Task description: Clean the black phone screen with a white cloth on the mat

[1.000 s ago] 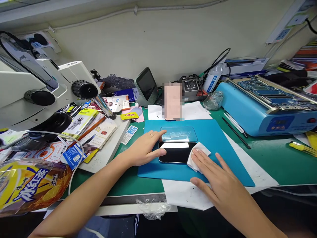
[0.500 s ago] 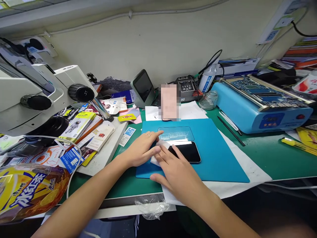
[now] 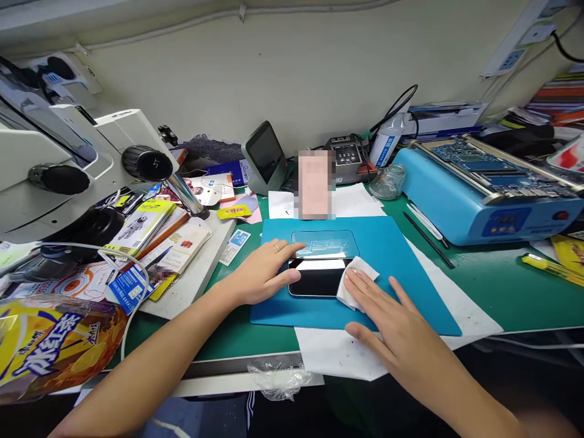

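Slanting palm-down, right hand (image 3: 390, 317) on tissue (image 3: 362, 264), thumb splayed

Reads "冰红茶" in slanted characters across the large rounded yellow-and-brown plastic drink bottle (image 3: 64, 350), lower left of the frame; elsewhere, looks too small or blurred.

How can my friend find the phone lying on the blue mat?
Find the flat blue mat on the green table. Between the left hand and the white wipe under the right hand lies the phone. Its shiny black face sets it apart from the see-through panel just behind it.
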`<state>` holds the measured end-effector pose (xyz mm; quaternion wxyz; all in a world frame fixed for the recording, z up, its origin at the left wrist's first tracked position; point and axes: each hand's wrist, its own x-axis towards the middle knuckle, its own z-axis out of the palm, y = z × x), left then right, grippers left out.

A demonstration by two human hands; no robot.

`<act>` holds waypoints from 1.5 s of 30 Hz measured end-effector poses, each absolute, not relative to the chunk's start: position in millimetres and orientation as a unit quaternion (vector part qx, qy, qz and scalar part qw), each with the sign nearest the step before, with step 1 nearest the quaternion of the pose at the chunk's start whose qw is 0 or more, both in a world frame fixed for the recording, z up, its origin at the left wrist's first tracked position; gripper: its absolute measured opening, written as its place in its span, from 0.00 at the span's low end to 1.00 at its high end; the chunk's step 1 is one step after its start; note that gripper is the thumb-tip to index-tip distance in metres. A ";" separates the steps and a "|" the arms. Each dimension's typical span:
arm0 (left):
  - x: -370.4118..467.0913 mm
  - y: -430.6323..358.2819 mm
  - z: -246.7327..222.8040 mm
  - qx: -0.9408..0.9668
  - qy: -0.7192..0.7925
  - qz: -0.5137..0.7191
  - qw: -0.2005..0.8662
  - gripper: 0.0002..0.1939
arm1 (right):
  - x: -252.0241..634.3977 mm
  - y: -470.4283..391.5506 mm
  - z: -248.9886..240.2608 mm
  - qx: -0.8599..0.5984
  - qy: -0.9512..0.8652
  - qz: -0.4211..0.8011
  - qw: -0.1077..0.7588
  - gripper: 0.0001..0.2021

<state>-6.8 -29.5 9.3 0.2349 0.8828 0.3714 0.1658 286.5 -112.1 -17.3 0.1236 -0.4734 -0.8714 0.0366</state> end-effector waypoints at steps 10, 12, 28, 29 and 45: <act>-9.0 -26.4 5.8 0.883 0.361 0.182 0.241 0.36 | 211.7 -110.7 -4.7 -0.417 -0.899 0.067 0.112 0.37; -9.6 -26.7 4.9 0.883 0.358 0.188 0.237 0.36 | 197.2 -103.3 -1.3 -0.419 -0.897 0.087 0.112 0.37; -8.2 -28.6 9.5 0.880 0.379 0.157 0.239 0.34 | 293.8 -117.4 -21.3 -0.484 -0.863 -0.003 0.147 0.32; -8.2 -28.7 10.0 0.880 0.380 0.157 0.237 0.34 | 292.3 -120.7 -22.2 -0.480 -0.864 -0.016 0.154 0.32; -9.5 -27.6 4.6 0.884 0.354 0.184 0.243 0.37 | 221.9 -106.6 -12.1 -0.430 -0.887 -0.035 0.163 0.28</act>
